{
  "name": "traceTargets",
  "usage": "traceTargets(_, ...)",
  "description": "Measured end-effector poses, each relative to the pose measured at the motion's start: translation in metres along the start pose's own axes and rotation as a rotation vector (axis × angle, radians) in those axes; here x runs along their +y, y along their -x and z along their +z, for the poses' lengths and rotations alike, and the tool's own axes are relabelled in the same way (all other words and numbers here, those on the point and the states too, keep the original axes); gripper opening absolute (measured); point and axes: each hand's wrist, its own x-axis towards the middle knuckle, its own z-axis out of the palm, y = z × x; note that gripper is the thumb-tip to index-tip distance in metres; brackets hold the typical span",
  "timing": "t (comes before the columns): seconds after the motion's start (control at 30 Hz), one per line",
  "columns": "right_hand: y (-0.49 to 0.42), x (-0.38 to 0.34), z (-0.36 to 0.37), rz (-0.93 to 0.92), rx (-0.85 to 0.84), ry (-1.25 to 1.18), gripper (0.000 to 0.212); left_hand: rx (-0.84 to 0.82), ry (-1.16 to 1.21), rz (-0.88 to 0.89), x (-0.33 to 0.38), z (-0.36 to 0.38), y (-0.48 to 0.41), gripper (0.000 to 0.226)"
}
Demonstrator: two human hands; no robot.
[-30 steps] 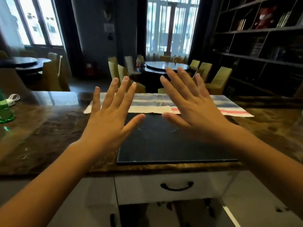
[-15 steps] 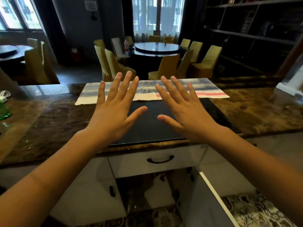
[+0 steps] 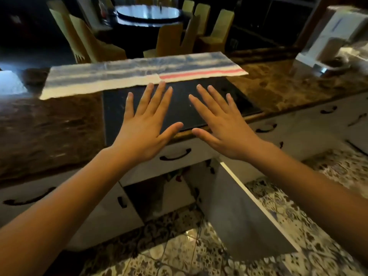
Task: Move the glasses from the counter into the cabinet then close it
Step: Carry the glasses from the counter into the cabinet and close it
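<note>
Your fingers (image 3: 151, 100) are spreading wide and flat, palms down, on both sides: your left hand (image 3: 144, 129) and your right hand (image 3: 223, 128) are gripping nothing, with the thumbs pointing toward each other and a small gap lying between them. Both hands are hovering over the near edge of the counter (image 3: 49, 126), above a dark rectangular panel (image 3: 179, 104) set into the brown marbled top; whether they are touching it you cannot tell. Just beyond your fingertips a striped cloth (image 3: 139, 73) is lying across the far side of the panel, its red stripe running to the right. Below your hands a white drawer with a dark handle (image 3: 175, 155) is sitting closed, and under it the cabinet (image 3: 157, 198) is standing open, its door (image 3: 243, 212) swinging out toward you on the right over the patterned floor tiles (image 3: 179, 251). No glasses are showing on the counter, and the cabinet's inside is too dark to make out.
</note>
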Motion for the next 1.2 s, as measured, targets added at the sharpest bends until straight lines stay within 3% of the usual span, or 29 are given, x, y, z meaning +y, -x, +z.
traceTargets(0.33, 0.088, 0.078, 0.048, 0.203, -0.123, -0.118, 0.066, -0.131, 0.124, 0.106, 0.088, 0.091, 0.005, 0.078)
traceTargets(0.47, 0.127, 0.133, 0.083, 0.241, -0.236, -0.171, 0.065, -0.233, 0.246, 0.045, 0.139, 0.142, 0.011, 0.076)
traceTargets(0.7, 0.194, 0.206, 0.164, 0.327, -0.631, -0.319, 0.072, -0.585, 0.578, -0.429, 0.231, 0.243, 0.045, 0.069)
traceTargets(0.8, 0.214, 0.215, 0.188, 0.328, -0.778, -0.458, 0.057, -0.697, 0.822, -0.653, 0.27, 0.27, 0.071, 0.064)
traceTargets(0.9, 0.23, 0.215, 0.208, 0.405, -0.947, -0.499, 0.052, -0.743, 1.095, -0.863, 0.308, 0.282, 0.096, 0.038)
traceTargets(0.93, 0.235, 0.215, 0.215, 0.414, -0.988, -0.49, 0.05, -0.774, 1.171, -0.961, 0.321, 0.287, 0.1, 0.04)
traceTargets(1.07, 0.249, 0.21, 0.234, 0.455, -1.048, -0.409, 0.042, -0.934, 1.238, -1.215, 0.363, 0.315, 0.11, 0.055)
traceTargets(1.2, 0.257, 0.201, 0.246, 0.489, -1.041, -0.409, 0.035, -0.849, 1.515, -1.489, 0.4, 0.333, 0.108, 0.063)
